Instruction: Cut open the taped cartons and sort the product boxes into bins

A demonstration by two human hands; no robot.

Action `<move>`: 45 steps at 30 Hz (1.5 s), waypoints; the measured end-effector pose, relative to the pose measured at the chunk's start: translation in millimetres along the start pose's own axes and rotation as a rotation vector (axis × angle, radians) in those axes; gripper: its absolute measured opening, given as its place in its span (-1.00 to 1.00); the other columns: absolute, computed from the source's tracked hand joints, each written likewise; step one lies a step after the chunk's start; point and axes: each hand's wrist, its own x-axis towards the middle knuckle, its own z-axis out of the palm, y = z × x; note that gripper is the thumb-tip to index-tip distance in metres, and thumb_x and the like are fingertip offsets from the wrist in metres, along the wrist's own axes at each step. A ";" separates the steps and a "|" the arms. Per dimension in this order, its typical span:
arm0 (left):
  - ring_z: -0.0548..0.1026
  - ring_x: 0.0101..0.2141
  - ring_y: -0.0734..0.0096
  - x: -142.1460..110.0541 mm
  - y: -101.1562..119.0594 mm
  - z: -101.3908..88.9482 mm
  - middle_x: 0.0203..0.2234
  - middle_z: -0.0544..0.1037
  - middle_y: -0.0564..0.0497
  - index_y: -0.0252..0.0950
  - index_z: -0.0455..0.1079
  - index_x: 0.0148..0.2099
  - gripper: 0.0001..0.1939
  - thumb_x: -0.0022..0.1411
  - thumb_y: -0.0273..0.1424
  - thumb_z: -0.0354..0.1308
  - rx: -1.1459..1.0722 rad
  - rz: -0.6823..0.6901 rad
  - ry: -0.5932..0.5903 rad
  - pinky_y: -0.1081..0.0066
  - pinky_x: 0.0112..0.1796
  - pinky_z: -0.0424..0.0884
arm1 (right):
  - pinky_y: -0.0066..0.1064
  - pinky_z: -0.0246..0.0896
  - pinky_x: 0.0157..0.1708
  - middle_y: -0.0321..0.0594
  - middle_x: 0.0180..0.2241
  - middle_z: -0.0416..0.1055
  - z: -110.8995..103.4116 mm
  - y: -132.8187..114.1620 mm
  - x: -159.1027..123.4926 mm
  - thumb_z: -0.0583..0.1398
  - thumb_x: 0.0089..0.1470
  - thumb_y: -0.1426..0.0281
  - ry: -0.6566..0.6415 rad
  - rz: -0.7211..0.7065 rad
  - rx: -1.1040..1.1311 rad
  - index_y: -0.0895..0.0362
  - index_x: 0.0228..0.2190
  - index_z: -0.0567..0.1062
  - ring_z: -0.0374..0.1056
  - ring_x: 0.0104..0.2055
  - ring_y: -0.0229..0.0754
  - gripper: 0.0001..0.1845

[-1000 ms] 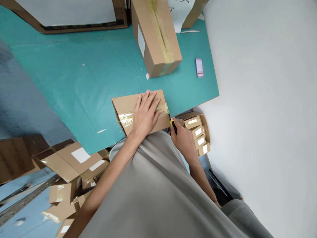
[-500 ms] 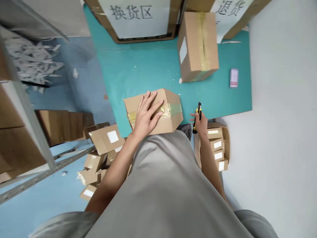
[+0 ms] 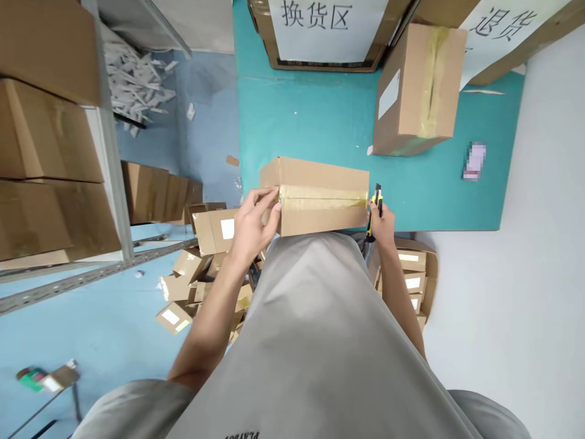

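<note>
A taped cardboard box [image 3: 322, 195] lies at the near edge of the teal table [image 3: 311, 122], its yellowish tape seam running left to right. My left hand [image 3: 253, 222] grips the box's left end, fingers curled over the corner. At the box's right end my right hand [image 3: 381, 221] is closed round a yellow and black utility knife [image 3: 375, 207], the blade tip close to the tape.
A taller taped box [image 3: 418, 88] stands at the back right of the table, beside signed cartons [image 3: 326, 30]. A small blurred item [image 3: 475, 160] lies to the right. Small labelled boxes [image 3: 205, 256] pile on the blue floor at left, more [image 3: 414, 274] at right. Metal shelving with cartons [image 3: 50, 140] stands left.
The box has turned so its seam runs across. My left hand slid from the top to the left end. My right hand brought the knife to the box's right end.
</note>
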 end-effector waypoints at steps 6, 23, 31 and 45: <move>0.70 0.12 0.07 21.7 -29.2 63.6 0.25 0.60 -0.27 -0.24 0.51 0.33 -0.27 0.43 0.22 0.24 -0.371 -0.204 -0.149 0.15 0.02 0.75 | -0.13 0.37 0.04 0.06 -0.17 0.62 -62.2 -3.7 1.4 0.04 0.52 0.07 0.178 0.020 -0.210 0.16 -0.05 0.60 0.53 -0.09 0.09 -0.51; 0.67 -0.17 0.22 59.7 -43.6 120.7 -0.03 0.69 -0.09 -0.24 0.66 -0.04 -0.78 0.32 -0.35 0.27 -0.282 -0.216 -0.243 0.21 -0.02 0.60 | -0.14 0.37 -0.07 0.20 -0.06 0.66 -76.1 3.8 13.0 0.00 0.54 0.21 0.186 0.049 -0.557 0.21 0.05 0.58 0.57 -0.08 0.18 -0.55; 0.64 -0.09 0.19 54.9 -56.6 126.9 -0.07 0.67 -0.08 -0.21 0.72 0.00 -0.76 0.37 -0.32 0.29 -0.374 -0.209 -0.224 0.12 0.07 0.65 | -0.08 0.42 0.09 0.28 0.09 0.61 -100.0 -16.1 15.6 -0.04 0.57 0.26 0.102 -0.064 -0.701 0.24 0.24 0.54 0.58 0.09 0.21 -0.48; 0.64 0.13 0.12 38.8 -68.6 123.7 0.18 0.55 -0.11 -0.12 0.62 0.20 -0.55 0.32 -0.13 0.44 -0.582 -0.221 -0.327 -0.01 0.27 0.56 | -0.31 0.17 -0.19 0.00 0.14 0.60 -46.1 -146.6 4.4 -0.08 0.67 0.19 -0.669 -0.649 -1.048 -0.02 0.53 0.35 0.56 0.01 0.05 -0.41</move>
